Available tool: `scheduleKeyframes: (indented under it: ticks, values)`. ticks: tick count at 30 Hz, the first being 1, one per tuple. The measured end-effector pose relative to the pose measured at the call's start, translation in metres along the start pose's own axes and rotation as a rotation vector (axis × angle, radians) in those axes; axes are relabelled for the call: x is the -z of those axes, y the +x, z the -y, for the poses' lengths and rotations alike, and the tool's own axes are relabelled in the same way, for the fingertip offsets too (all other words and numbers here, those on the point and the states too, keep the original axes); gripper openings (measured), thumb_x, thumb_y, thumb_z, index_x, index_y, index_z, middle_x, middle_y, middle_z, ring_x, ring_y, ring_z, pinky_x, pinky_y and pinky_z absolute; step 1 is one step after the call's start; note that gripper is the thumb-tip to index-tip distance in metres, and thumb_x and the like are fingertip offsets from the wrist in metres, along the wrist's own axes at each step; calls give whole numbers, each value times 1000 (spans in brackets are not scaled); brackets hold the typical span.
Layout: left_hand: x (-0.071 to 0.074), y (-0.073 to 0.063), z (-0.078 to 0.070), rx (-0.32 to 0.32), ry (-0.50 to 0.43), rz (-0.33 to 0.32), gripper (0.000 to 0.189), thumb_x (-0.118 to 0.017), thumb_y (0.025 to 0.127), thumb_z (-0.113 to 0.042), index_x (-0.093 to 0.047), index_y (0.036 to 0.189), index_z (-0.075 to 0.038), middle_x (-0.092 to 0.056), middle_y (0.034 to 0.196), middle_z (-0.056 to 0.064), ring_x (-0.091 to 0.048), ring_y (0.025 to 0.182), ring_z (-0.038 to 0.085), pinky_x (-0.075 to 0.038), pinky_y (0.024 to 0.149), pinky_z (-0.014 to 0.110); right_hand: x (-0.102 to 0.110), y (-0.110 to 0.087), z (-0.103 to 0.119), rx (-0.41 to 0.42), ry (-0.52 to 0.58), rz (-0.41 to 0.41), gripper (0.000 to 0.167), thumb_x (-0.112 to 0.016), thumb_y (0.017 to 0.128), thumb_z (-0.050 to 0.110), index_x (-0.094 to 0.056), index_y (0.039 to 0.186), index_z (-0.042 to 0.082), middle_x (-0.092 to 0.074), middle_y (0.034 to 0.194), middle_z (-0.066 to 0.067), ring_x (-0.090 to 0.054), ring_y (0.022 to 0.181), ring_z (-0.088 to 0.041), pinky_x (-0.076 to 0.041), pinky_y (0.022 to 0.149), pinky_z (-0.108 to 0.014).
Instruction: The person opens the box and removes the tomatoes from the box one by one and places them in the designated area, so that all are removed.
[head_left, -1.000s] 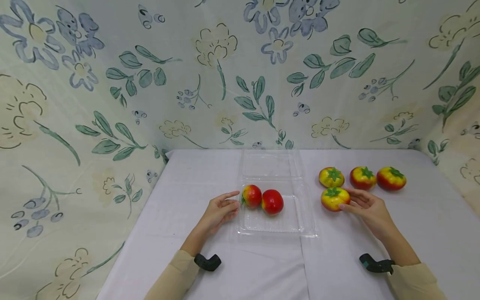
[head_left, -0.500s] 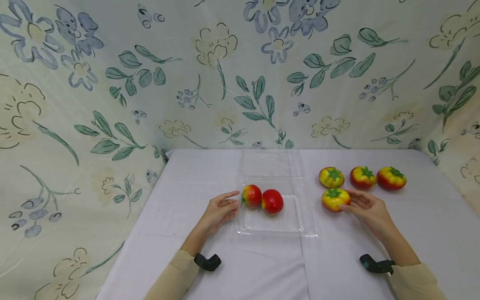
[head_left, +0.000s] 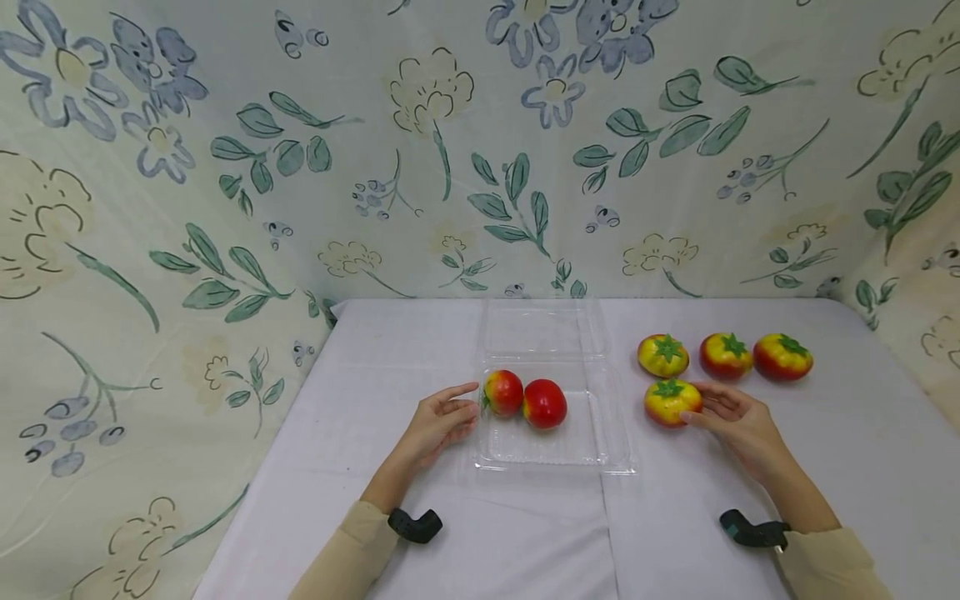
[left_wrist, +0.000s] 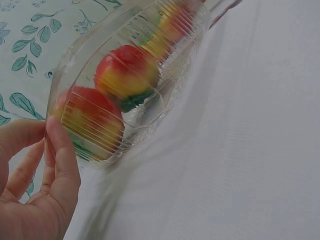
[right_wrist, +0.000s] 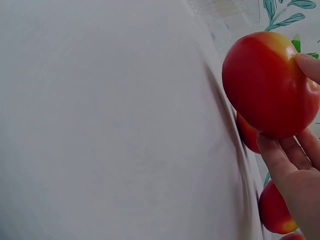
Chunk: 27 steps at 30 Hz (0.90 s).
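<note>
My right hand (head_left: 731,421) grips a glossy red-and-yellow tomato (head_left: 673,403) between thumb and fingers, its green star-shaped top facing up. In the right wrist view this tomato (right_wrist: 270,85) shows its red side, close over the white cloth. My left hand (head_left: 442,421) pinches the left rim of a clear plastic clamshell box (head_left: 555,450); the left wrist view shows thumb and fingertips (left_wrist: 56,127) right at that rim. Inside the box, on its left side, a tomato (head_left: 503,392) lies tilted beside a redder tomato (head_left: 545,404).
Behind the right hand stand three more tomatoes: a yellowish tomato (head_left: 663,356), a middle tomato (head_left: 726,356) and a right-hand tomato (head_left: 783,357). The box's lid (head_left: 540,329) lies open toward the back. A floral curtain (head_left: 480,167) hangs behind the white-covered table (head_left: 390,350).
The tomato in my right hand has shifted very slightly toward me and to the right. My left hand, the box and the other tomatoes stay where they were.
</note>
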<state>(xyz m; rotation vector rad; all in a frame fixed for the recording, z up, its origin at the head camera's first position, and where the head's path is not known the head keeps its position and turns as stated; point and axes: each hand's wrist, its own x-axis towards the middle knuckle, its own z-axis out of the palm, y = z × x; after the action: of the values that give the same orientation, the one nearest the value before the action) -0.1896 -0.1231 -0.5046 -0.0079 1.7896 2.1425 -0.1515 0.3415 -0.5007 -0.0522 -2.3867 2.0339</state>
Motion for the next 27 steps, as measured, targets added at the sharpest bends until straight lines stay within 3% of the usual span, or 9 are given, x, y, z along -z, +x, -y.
scheduleKeyframes:
  ticks: [4,21,27]
  values:
    - [0,0,0,-2,-2,-5,46,-69,93,-1,-58,138,-4,-66,101,9,-66,84,15,-59,78,28,1,0,-2,5,61,18,43,-75,89,4,-59,128,10,-61,114,19,-59,102,7,-50,83,-10]
    - [0,-1,0,-6,-9,6,47,-68,93,-1,-57,139,-3,-65,101,8,-65,83,14,-59,77,27,5,1,-5,-60,19,13,45,-77,89,12,-57,129,16,-58,112,24,-57,100,9,-50,82,-9]
    - [-1,-1,0,-5,-14,5,47,-68,93,0,-57,139,-3,-65,101,8,-65,82,14,-59,76,26,9,1,-3,-89,54,33,45,-76,89,9,-57,129,15,-60,112,22,-59,100,8,-51,82,-11]
